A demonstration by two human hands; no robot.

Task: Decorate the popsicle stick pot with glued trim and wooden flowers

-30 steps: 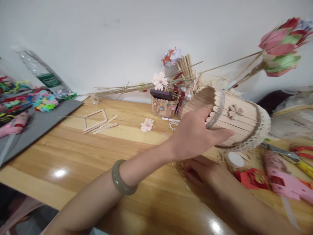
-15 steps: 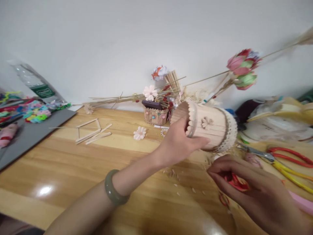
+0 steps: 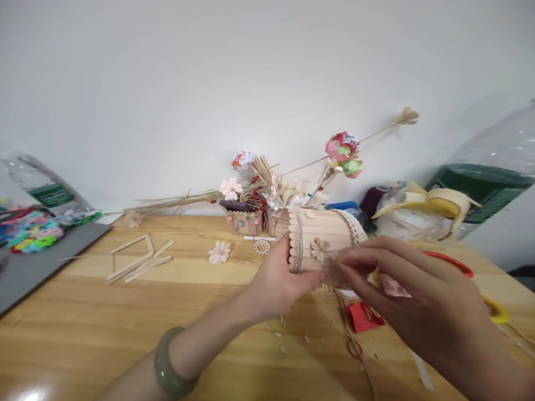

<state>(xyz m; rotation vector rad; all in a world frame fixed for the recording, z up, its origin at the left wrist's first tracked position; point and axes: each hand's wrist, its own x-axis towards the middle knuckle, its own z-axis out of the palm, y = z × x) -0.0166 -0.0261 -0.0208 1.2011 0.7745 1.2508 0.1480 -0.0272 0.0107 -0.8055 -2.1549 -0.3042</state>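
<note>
A round pot of pale craft sticks, tipped on its side, is gripped by my left hand, its fingers reaching into the mouth and the thumb outside. Glittery trim runs round the pot's rim and lace circles its other end. A small brown petal flower sits on the sticks. My right hand is closed in a pinch at the pot's wall beside that flower; whatever lies between the fingertips is too small to make out.
Behind stands a decorated stick basket with dried stems. Loose sticks, a pale flower and a white ring lie left. Near my right hand are a red packet, scissors handles, a banana peel and a large bottle.
My right hand has come up from below the pot to its wall by the brown flower. My left hand has turned the pot slightly. The view has shifted, showing more of the right side.
</note>
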